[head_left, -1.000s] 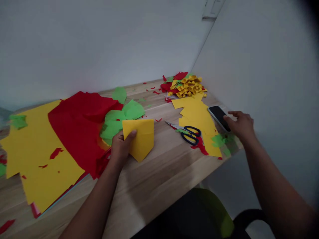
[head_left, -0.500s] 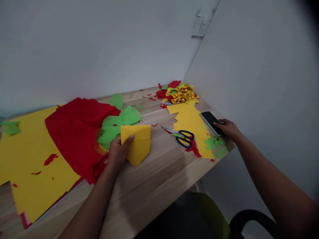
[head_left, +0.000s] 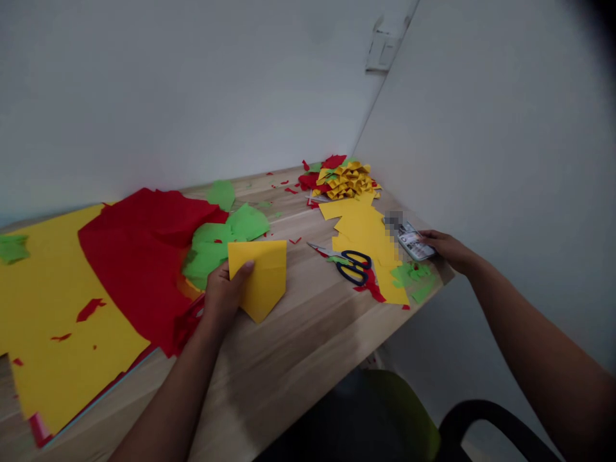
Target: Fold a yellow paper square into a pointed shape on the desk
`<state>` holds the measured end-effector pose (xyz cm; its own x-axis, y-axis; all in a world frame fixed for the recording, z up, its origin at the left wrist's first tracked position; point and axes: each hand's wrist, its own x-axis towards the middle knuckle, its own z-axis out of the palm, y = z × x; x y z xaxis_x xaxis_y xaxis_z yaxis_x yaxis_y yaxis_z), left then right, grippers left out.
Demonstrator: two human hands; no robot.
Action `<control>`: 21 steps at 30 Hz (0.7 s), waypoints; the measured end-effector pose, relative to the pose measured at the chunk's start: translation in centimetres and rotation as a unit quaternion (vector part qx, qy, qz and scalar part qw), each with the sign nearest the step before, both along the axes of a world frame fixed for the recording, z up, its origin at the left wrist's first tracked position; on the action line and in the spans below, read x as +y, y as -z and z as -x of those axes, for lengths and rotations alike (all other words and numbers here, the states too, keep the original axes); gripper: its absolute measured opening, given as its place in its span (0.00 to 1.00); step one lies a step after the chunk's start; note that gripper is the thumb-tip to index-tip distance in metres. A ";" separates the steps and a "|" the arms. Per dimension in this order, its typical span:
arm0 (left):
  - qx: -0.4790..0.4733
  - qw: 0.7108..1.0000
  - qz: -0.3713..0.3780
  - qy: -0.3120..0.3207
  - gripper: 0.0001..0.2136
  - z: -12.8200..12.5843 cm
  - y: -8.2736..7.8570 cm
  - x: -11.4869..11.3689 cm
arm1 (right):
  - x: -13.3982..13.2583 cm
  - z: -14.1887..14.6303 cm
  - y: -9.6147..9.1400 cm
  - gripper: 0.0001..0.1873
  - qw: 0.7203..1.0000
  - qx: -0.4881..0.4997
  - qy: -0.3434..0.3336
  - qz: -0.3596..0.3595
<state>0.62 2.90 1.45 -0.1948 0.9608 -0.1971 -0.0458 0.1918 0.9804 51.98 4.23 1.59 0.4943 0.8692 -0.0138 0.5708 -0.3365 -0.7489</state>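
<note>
My left hand (head_left: 224, 292) grips a folded piece of yellow paper (head_left: 264, 276), thumb on its front face. The paper has a straight top edge and tapers to a point at the bottom. At the table's right end, my right hand (head_left: 445, 247) is closed at the edge of a smartphone (head_left: 418, 245), its fingers over the lit screen; part of the phone is blurred out. Between the hands lie scissors (head_left: 351, 264) with dark blue handles, blades apart and pointing left, partly over yellow sheets (head_left: 363, 224).
Red paper (head_left: 139, 250), green pieces (head_left: 206, 253) and a large yellow sheet (head_left: 81, 372) cover the table's left side. Folded yellow pieces (head_left: 349, 179) are heaped at the back corner, with red and green scraps. A chair armrest (head_left: 495, 417) stands below the front edge.
The smartphone's screen has gone from dark to lit, and my right thumb has shifted on it. My left hand still holds the yellow paper. The view has shifted slightly.
</note>
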 end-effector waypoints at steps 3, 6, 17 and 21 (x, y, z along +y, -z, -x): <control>0.001 1.000 -0.003 0.000 0.26 0.2 0.3 0.2 | 0.1 -0.2 -0.1 0.09 0.998 0.042 -0.005 0.045; 0.000 1.000 -0.002 0.001 0.26 0.2 0.3 0.2 | 0.2 -0.3 0.1 0.13 0.997 0.048 0.008 0.053; -0.001 1.000 0.003 -0.002 0.26 0.1 0.1 0.0 | -0.2 1.2 -1.5 0.15 0.997 0.000 0.071 -0.036; 0.001 1.000 0.002 -0.011 0.26 0.1 0.2 0.0 | 0.0 4.2 -2.3 0.14 0.986 -0.046 0.073 -0.142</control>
